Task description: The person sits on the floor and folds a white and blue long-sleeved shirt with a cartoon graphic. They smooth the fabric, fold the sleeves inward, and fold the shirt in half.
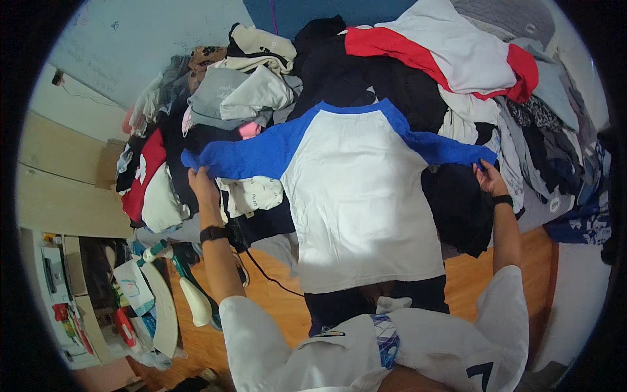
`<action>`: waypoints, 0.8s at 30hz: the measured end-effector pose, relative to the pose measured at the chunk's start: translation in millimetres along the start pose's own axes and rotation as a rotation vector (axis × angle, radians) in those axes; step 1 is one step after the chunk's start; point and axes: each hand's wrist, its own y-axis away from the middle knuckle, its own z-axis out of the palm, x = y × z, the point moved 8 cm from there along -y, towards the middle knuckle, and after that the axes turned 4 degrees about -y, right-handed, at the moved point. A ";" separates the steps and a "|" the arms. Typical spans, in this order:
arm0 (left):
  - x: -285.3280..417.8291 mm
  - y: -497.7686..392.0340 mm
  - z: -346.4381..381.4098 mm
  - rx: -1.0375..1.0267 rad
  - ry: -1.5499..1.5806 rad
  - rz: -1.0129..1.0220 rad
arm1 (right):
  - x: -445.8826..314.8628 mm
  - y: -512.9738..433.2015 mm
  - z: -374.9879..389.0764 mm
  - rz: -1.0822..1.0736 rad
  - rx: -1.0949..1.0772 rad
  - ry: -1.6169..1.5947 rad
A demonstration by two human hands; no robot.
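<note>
A white raglan shirt with blue sleeves and a blue neckline is spread out in front of me, its neckline at the top and its white hem towards my body. My left hand grips the end of the left blue sleeve, thumb and fingers pinching the cloth. At the other side my right hand pinches the cuff of the right blue sleeve. Both sleeves are stretched out sideways over dark garments. The hem hangs over the front edge, just above my dark trousers.
Heaped clothes surround the shirt: a red and white garment at the back right, folded grey and white ones at the back left, a red one far left. A black cable crosses the wooden floor. A shelf with mixed items stands at left.
</note>
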 end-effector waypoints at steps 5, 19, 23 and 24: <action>-10.1 44.6 28.2 -0.174 -0.128 -0.127 | 5.1 6.0 -4.8 -0.191 -0.101 0.063; 6.9 57.3 53.6 -0.205 -0.006 -0.115 | 11.8 18.9 4.1 -0.249 0.113 0.282; 46.4 75.3 82.6 -0.267 -0.152 0.002 | 13.3 26.7 2.8 -0.087 0.161 0.297; 58.0 84.0 93.6 -0.346 -0.167 0.094 | 15.6 29.5 -2.1 -0.018 0.209 0.267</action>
